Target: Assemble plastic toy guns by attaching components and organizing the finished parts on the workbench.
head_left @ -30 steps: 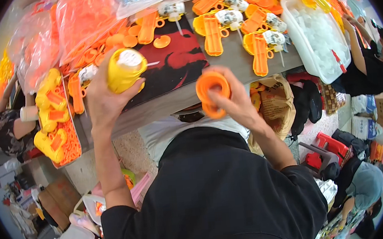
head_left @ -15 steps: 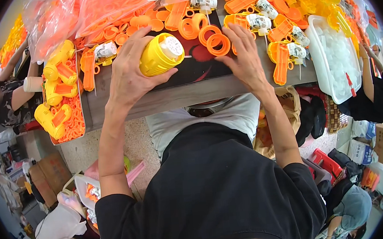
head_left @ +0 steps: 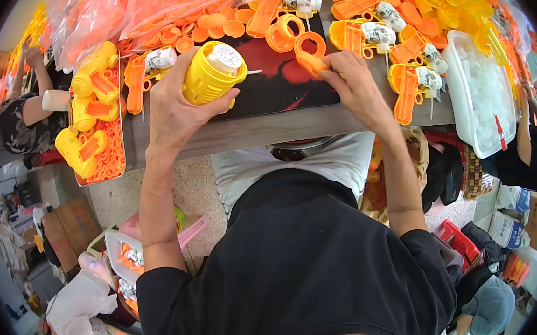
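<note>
My left hand (head_left: pixel 173 112) is wrapped round a yellow ribbed plastic cylinder (head_left: pixel 204 77), tilted over the dark mat (head_left: pixel 262 94). A white round piece with small slots (head_left: pixel 225 56) sits in its open end. With thumb and fingertips, my right hand (head_left: pixel 358 86) pinches an orange plastic ring (head_left: pixel 312 65), seen nearly edge-on. Just beyond it lies another orange ring (head_left: pixel 319 39) on the mat, and a couple more orange rings (head_left: pixel 279 37) are farther left. My fingers partly hide the held ring.
Orange assemblies with white printed cylinders (head_left: pixel 377 33) lie right of the mat. A white tub of translucent pieces (head_left: pixel 482 94) stands at the table's right edge. On the left, a tray (head_left: pixel 104 178) holds yellow housings (head_left: pixel 79 152) and small orange parts. Other people work on both sides.
My right hand has closed on the nearest orange ring and tipped it up. My left hand still holds the yellow cylinder. The view has shifted slightly.
</note>
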A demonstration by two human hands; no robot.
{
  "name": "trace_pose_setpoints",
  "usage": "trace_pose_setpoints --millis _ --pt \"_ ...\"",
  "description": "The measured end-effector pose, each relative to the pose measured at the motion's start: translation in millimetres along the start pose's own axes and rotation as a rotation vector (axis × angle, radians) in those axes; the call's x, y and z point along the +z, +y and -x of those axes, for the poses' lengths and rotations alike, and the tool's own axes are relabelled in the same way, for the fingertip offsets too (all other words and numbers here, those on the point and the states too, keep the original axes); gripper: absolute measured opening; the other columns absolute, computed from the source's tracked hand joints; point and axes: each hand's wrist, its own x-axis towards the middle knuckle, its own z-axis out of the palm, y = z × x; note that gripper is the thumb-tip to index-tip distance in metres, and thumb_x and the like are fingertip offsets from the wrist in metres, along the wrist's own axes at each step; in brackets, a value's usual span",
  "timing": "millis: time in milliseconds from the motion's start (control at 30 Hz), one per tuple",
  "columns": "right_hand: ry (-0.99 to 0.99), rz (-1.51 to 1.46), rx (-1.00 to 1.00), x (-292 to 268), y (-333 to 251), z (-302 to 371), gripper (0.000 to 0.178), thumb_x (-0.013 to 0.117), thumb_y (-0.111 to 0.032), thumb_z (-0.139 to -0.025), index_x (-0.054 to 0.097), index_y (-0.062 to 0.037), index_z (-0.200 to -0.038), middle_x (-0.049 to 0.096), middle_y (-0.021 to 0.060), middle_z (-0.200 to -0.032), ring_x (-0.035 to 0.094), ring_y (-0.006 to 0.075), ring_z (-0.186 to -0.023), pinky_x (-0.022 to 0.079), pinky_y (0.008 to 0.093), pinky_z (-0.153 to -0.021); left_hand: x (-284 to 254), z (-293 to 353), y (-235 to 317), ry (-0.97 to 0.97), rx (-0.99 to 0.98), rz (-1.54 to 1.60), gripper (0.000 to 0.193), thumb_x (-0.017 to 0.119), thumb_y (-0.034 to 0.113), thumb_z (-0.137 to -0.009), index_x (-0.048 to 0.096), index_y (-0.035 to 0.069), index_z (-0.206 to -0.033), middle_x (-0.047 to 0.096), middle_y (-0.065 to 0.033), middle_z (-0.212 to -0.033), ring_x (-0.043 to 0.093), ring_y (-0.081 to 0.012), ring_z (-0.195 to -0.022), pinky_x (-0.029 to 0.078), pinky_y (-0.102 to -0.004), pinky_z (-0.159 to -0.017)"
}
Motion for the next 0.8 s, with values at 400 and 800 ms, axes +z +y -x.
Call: trace_pose_setpoints --millis 400,800 --pt "0.000 0.318 -0.241 56.8 -18.1 -36.2 0.027 0.076 -0.024 -0.082 0.065 -0.0058 -0.099 0.059 0.0090 -0.097 0.057 0.0292 -0.097 0.048 0.0410 -0.085 22.4 -9.0 0.8 -0.006 0.089 0.020 0.070 0.091 0.033 -0.067 0.061 0.002 -0.123 0.072 -0.0142 -0.102 0.072 -0.0286 -0.088 0.057 -0.0356 -0.080" --pt "-0.010 0.564 0.009 70.1 -26.5 1.0 0.046 0.080 -0.019 -0.077 0.060 -0.0138 -0.117 0.053 0.0138 -0.122 0.052 0.0341 -0.112 0.053 0.0419 -0.082 22.2 -13.5 1.0 -0.023 0.063 0.036 0.068 0.090 0.034 -0.068 0.062 0.003 -0.121 0.072 -0.0134 -0.102 0.072 -0.0278 -0.088 0.057 -0.0358 -0.080"
